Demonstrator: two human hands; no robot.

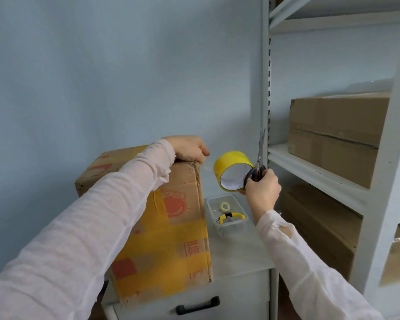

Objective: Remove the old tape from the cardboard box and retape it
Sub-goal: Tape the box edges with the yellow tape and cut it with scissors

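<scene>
- A clear plastic tray (229, 227) sits on the cabinet just right of the box. In it lie a small pale roll of tape (225, 206) and pliers (232, 215) with yellow-and-black handles.
- The cardboard box (180, 227) stands on the left part of the cabinet top, patched with wide yellow strips and printed in red.
- The left hand (188, 147) rests on the box's far upper corner, fingers curled over the edge.
- The right hand (262, 188), well apart from the left, grips scissors (261, 148) with blades pointing up and closed, and holds a yellow tape roll (231, 160) against them.
- The white cabinet (240, 252) has a drawer with a black handle (198, 306).
- A pale metal shelf unit (379, 204) at the right holds brown cartons (333, 135).
- Behind is a plain light-blue wall (102, 65).
</scene>
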